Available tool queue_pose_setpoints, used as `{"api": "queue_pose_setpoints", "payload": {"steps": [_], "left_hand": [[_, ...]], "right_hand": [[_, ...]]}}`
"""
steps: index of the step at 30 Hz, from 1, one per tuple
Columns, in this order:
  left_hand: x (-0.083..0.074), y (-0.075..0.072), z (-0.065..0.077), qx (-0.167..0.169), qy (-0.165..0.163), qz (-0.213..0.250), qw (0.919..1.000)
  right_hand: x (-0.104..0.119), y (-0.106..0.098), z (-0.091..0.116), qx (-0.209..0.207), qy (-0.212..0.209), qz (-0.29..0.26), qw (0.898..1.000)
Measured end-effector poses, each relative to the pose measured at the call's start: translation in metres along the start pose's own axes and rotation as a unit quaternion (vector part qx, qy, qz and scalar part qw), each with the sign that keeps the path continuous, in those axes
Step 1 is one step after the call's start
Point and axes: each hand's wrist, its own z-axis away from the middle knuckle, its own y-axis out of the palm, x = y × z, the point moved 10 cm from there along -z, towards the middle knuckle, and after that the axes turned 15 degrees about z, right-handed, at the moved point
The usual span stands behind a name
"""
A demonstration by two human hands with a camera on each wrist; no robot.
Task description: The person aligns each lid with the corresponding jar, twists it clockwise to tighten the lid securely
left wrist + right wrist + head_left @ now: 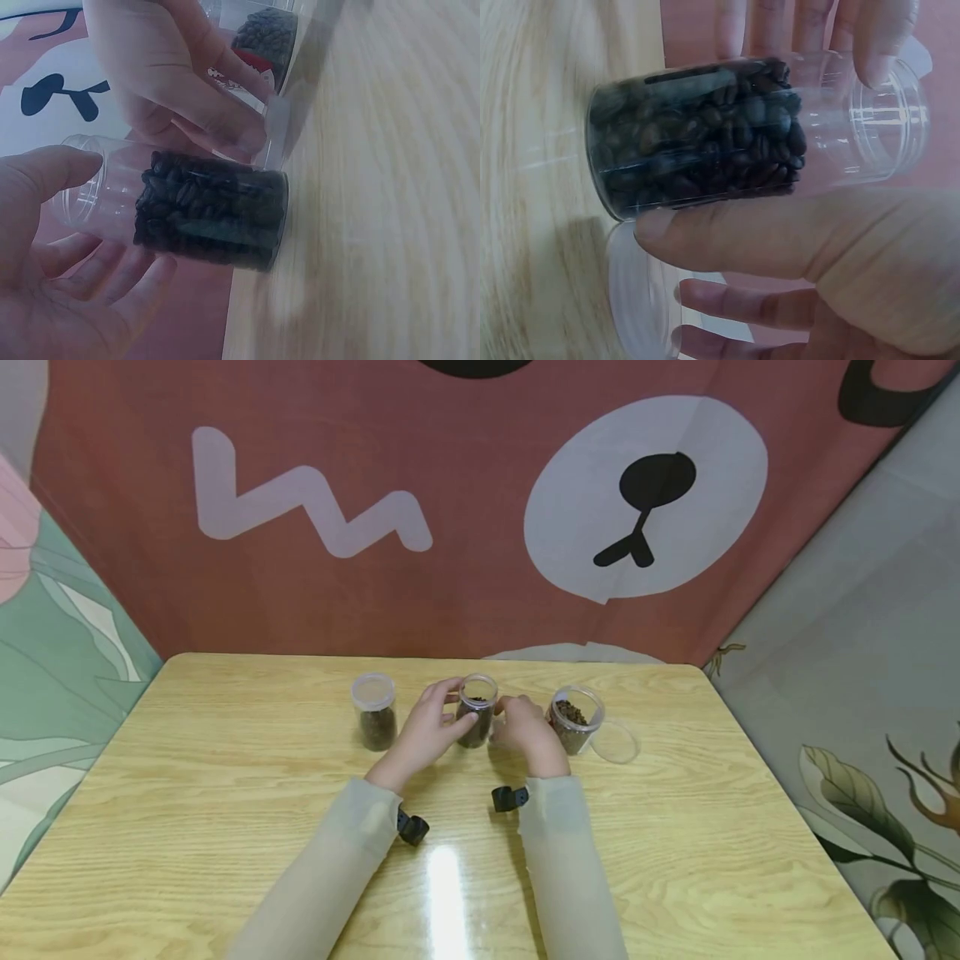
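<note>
In the middle of the table stands an open clear jar, partly filled with dark coffee beans. My left hand holds it from the left, thumb near the neck and fingers round the far side, as the left wrist view shows. Just right of that jar, my right hand pinches a translucent lid that is on edge close to the jar's base. The right thumb lies alongside the jar, its tip at the lid's rim. In the head view the right hand mostly hides this lid.
Left of the hands stands a lidded jar of dark contents. On the right is an open jar of brown bits, with a clear round lid lying beside it. A printed cloth hangs behind the wooden table.
</note>
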Motion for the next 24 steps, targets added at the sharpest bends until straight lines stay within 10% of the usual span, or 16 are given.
{"api": "queue_pose_setpoints", "payload": {"steps": [24], "left_hand": [[0.0011,0.006,-0.0055,0.01,0.009,-0.028,0.9995]], "right_hand": [[-0.0026,0.0014,-0.0024,-0.001,0.011,-0.011,1.0]]}}
